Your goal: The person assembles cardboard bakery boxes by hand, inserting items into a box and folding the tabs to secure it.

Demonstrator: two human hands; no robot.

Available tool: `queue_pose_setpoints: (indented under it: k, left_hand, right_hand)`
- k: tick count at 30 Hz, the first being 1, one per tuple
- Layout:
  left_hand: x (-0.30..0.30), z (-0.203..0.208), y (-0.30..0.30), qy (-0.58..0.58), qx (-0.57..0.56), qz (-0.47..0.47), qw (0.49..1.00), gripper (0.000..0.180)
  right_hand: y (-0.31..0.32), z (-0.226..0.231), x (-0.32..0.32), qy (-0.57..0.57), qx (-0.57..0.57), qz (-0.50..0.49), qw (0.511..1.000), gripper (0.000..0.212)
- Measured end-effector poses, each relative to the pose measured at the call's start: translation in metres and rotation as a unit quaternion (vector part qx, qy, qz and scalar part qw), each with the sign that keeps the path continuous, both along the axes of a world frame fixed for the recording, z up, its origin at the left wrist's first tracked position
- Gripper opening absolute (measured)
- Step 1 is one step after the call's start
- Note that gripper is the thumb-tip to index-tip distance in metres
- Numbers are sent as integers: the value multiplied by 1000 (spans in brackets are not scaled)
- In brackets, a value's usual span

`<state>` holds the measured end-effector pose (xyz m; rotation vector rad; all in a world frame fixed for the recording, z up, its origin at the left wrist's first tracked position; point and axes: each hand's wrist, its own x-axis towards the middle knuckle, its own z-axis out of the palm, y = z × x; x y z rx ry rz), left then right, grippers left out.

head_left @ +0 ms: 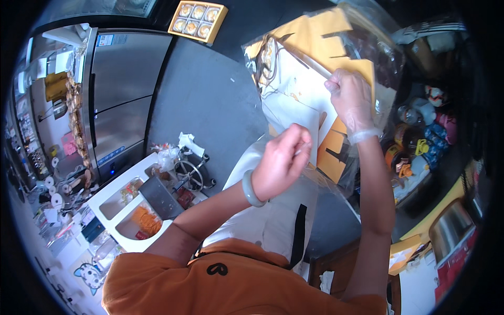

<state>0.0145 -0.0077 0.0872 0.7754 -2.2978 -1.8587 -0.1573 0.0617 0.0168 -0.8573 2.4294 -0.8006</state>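
My right hand (pixel 352 102), in a clear plastic glove, is closed at the upper right edge of a white paper bag (pixel 294 86) with dark cords at its left side. My left hand (pixel 283 157), with a pale green bangle at the wrist, is curled closed in front of the bag's lower part. What its fingers hold, if anything, is too small to make out. Behind and beneath the bag lie flat yellow cardboard box blanks (pixel 362 68) with cut slots, partly inside a clear plastic wrapping (pixel 386 58).
A yellow box of round pastries (pixel 197 21) sits at the far left. Left stand a steel refrigerator (pixel 123 79) and a white bin unit (pixel 131 210) beside a wheeled base (pixel 191 173). Bottles and packages (pixel 417 139) crowd the right, near a wooden stool (pixel 325 278).
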Motion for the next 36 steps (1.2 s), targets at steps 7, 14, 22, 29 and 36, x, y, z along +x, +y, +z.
queue_pose_setpoints:
  k: [7, 14, 22, 29, 36]
  left_hand:
    - [-18, 46, -29, 66, -63, -2, 996, 6]
    - [-36, 51, -40, 79, -62, -16, 995, 7]
    - [-52, 26, -4, 131, -61, -93, 985, 8]
    - [-47, 15, 10, 98, -28, -45, 994, 8]
    - [-44, 19, 4, 106, -50, -12, 993, 8]
  right_hand:
    - [-20, 131, -28, 126, -102, -48, 986, 14]
    - [0, 194, -65, 50, -57, -97, 992, 19]
    - [21, 226, -78, 92, -25, -234, 967, 19]
    - [66, 259, -93, 119, 56, -199, 971, 15]
    - [124, 303, -104, 97, -21, -207, 973, 16]
